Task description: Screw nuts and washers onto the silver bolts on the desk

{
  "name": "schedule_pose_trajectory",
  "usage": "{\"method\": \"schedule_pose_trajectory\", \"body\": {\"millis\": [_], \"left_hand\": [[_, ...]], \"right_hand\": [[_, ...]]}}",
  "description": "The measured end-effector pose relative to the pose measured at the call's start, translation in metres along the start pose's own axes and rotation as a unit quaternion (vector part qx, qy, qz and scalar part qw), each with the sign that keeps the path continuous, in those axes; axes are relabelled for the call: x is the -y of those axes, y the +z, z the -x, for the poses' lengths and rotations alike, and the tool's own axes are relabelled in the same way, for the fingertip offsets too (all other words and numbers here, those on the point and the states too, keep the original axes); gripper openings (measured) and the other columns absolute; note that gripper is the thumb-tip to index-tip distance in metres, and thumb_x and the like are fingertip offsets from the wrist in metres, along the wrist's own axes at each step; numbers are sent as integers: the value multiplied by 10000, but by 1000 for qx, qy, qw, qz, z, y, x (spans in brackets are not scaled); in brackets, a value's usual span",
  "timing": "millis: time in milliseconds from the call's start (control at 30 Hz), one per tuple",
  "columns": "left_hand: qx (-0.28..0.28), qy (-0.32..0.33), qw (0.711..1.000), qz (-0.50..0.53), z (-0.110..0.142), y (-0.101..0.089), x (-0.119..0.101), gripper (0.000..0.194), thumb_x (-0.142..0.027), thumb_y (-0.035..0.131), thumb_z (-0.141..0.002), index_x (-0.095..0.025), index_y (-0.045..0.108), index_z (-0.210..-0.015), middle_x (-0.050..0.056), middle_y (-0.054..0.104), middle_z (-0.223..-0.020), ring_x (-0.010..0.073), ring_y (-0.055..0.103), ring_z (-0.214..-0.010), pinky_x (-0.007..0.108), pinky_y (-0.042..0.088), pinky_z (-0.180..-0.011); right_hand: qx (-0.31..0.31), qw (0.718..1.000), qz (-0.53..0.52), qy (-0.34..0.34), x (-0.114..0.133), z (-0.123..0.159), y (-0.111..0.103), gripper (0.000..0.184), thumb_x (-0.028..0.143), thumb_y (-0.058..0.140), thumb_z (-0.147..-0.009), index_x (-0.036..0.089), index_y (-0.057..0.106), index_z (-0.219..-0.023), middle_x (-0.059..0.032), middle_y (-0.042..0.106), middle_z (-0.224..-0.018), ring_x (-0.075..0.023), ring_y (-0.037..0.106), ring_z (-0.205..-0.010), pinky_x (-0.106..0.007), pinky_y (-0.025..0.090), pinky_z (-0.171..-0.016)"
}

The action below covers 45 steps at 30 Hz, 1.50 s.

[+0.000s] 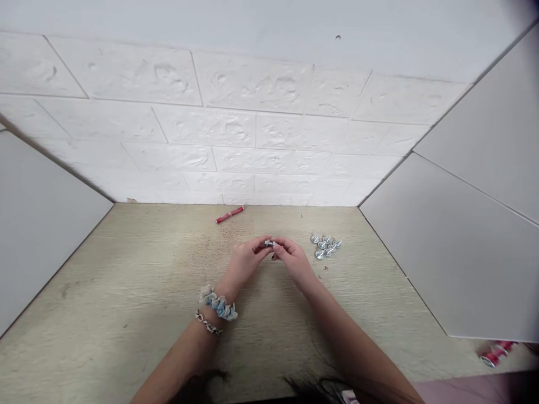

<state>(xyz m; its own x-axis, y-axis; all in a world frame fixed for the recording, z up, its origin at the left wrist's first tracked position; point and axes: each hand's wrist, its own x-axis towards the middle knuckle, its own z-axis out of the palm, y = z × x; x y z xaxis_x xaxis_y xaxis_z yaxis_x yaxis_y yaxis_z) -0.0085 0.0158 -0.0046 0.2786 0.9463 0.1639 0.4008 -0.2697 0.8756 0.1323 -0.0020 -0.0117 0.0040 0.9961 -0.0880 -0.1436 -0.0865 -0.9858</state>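
Near the middle of the table, a small silver bolt (269, 243) is held level between both hands, just above the surface. My left hand (247, 259) pinches its left end; a blue-and-white scrunchie and a chain bracelet are on that wrist. At the bolt's right end, the thumb and fingers of my right hand (292, 260) are closed. Fingers cover parts of the bolt, so I cannot tell whether a nut or washer is on it. To the right of my right hand lies a loose group of several silver bolts (326, 246), some with wide washers.
A red marker pen (229, 215) lies on the wooden table (138, 269) towards the back wall. White brick-pattern wall (252, 129) closes the back, with grey panels (463, 252) at both sides. Red cylindrical objects (497, 353) sit at the lower right edge.
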Motion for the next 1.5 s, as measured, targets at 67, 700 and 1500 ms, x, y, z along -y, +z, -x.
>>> {"method": "schedule_pose_trajectory", "body": {"millis": [67,700,1500], "left_hand": [[13,-4,1000,26,0,-3,-2,286,-381,574,-751,-221,639,-979,12,683,-876,157,626,-776,260,477,-711],[6,-67,948,310,2,0,-15,351,-296,710,-609,-173,518,-875,-11,567,-777,88,519,-671,226,413,-619],[29,-52,975,214,3,0,-8,339,-444,481,-752,-159,467,-570,-9,437,-578,110,416,-597,244,349,-579]], "right_hand": [[2,1000,1,-6,0,1,0,265,371,623,-660,177,618,-840,-10,634,-764,-87,518,-588,-277,454,-635],[19,998,32,-46,7,5,-4,266,373,595,-682,174,604,-859,-14,626,-812,-86,530,-614,-267,450,-645],[25,968,211,-136,12,13,-2,240,375,524,-745,193,562,-897,-5,578,-772,-109,499,-628,-242,392,-605]]}}
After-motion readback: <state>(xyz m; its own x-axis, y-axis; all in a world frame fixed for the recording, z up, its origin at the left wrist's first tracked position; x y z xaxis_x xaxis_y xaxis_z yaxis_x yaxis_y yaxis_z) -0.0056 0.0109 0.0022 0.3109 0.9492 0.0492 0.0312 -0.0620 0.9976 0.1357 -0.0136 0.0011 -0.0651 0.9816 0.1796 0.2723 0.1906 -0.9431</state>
